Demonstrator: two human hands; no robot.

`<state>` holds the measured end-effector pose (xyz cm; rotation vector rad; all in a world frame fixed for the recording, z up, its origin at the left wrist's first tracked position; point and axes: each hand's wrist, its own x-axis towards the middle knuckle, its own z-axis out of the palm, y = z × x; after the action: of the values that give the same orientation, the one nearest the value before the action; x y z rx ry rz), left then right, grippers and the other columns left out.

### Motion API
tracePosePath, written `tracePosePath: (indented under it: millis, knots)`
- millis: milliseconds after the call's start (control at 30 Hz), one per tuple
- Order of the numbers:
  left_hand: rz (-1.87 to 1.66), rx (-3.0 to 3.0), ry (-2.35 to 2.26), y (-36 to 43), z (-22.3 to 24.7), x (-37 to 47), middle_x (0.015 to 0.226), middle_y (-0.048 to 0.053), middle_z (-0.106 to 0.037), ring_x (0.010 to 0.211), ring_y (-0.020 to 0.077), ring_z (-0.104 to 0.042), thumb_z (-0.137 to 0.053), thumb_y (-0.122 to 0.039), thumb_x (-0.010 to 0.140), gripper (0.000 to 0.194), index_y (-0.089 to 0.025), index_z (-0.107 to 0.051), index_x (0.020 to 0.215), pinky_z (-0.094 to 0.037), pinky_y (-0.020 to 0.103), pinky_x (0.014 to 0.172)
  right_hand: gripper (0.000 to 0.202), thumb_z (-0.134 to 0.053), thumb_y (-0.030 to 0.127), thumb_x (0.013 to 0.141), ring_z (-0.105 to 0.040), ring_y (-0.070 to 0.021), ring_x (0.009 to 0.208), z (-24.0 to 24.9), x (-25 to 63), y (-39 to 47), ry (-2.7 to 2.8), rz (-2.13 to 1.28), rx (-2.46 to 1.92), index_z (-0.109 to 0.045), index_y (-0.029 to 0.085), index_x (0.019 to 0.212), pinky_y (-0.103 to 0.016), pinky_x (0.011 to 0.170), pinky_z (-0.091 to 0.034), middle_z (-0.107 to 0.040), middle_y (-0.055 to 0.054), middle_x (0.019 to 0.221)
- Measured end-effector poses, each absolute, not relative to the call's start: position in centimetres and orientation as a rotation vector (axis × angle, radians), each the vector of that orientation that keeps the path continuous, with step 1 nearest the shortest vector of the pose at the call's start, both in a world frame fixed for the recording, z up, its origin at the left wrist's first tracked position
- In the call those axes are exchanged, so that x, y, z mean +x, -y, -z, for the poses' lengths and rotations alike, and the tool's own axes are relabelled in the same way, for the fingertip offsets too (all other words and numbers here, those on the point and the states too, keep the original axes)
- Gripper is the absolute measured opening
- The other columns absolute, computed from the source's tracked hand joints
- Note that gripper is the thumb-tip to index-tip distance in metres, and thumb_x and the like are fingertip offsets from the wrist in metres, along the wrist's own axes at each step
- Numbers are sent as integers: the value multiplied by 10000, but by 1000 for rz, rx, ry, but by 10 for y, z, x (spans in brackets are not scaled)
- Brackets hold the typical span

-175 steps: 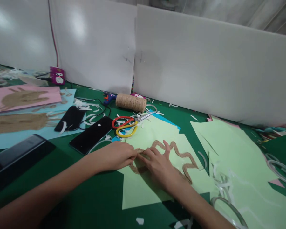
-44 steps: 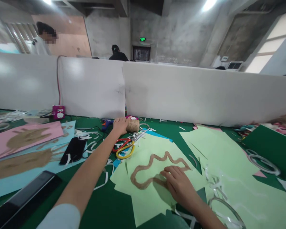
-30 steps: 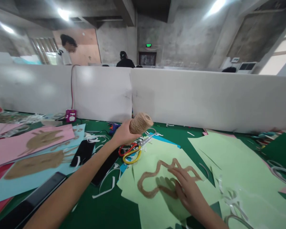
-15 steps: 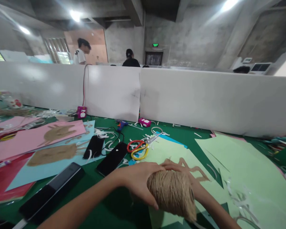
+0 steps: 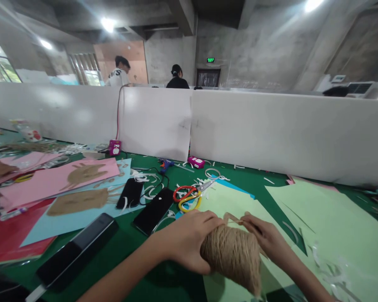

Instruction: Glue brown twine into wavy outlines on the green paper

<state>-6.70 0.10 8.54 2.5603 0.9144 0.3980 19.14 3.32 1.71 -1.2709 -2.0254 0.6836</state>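
Observation:
My left hand [image 5: 192, 237] is wrapped round the left end of a thick spool of brown jute twine [image 5: 233, 256], which lies tilted over a pale green sheet [image 5: 229, 199]. Just beyond the spool, my right hand [image 5: 263, 235] is closed, its thumb and fingers pinching a strand of twine [image 5: 233, 219]. That strand runs leftward from the fingertips toward the far side of the spool. Part of a brown twine outline on the green sheet is hidden behind the hands. Scissors with red and yellow handles [image 5: 189, 199] lie closest to my left hand.
Two black phones [image 5: 153, 210] and a dark elongated device [image 5: 77, 247] lie to the left. Twine-covered shapes rest on pink [image 5: 31, 184] and blue paper. A blue glue gun [image 5: 166, 165] lies near the white partition [image 5: 271, 134]. Two people are beyond it.
My right hand has moved from behind the spool out to its right, with a twine strand now in its fingers. My left hand stays on the spool. The view has shifted slightly.

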Motion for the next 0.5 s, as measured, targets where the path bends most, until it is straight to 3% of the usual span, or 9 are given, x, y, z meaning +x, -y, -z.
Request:
tracePosePath:
  millis: [133, 267, 433, 500]
  knots:
    - [-291, 2700, -973, 4, -83, -64, 1274, 105, -433, 1037, 292, -526, -722, -345, 528, 884, -243, -354, 1325, -434, 387, 895, 305, -428, 439, 879, -640, -173, 737, -29, 208, -35, 1971, -545, -1312, -646, 226, 892, -225, 631, -483, -700, -36, 912]
    - [-208, 2734, -1114, 2, -81, -68, 1369, 106, -338, 1036, 312, -549, -726, -367, 572, 947, -357, -250, 1390, -463, 400, 832, 313, -440, 466, 860, -559, -134, 538, -35, 220, -31, 1831, -403, -1355, -637, 223, 844, -215, 489, -433, -683, -20, 796]
    - [-245, 2612, -1280, -12, -80, -79, 1254, 66, -522, 969, 282, -596, -700, -441, 638, 1008, -359, -97, 1440, -476, 366, 795, 303, -481, 484, 839, -545, -133, 558, -41, 233, -23, 1675, -320, -1374, -634, 223, 827, -215, 491, -420, -660, -19, 781]
    - [-251, 2574, -1375, -22, -81, -82, 1273, 55, -527, 995, 275, -594, -673, -493, 658, 981, -337, -108, 1443, -472, 349, 804, 305, -490, 493, 833, -550, -137, 592, -42, 236, -21, 1628, -293, -1386, -637, 226, 828, -213, 508, -420, -656, -18, 795]
